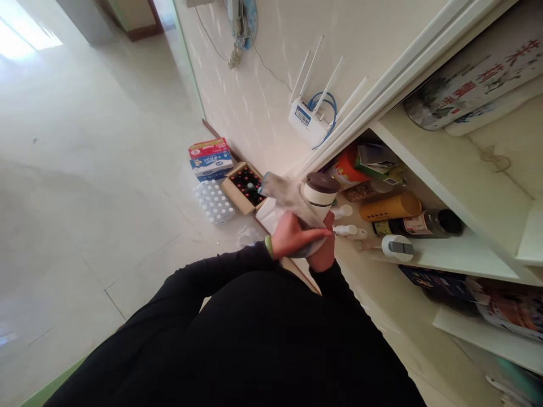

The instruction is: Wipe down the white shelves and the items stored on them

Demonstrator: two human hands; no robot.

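A translucent plastic bag [283, 191] with a bluish edge is held between my two hands, in front of my body; its contents are blurred and I cannot make them out. My left hand [288, 234], with a green band at the wrist, closes around the near side of the bag, thumb pointing right. On the bag's right side my right hand [323, 250] grips its lower part, fingers partly hidden. Just beyond the hands is a cream container with a brown lid [321, 189], partly covered by the bag. Whether the bag touches this container, I cannot tell.
To the right, shelves hold an orange cylinder [392, 207], a dark-capped jar [436, 223] and white pump bottles [345, 230]. A white router [307, 121] is at the wall. On the floor at left are a bottle carton [237, 195], a white bottle pack [214, 202] and boxes [211, 164].
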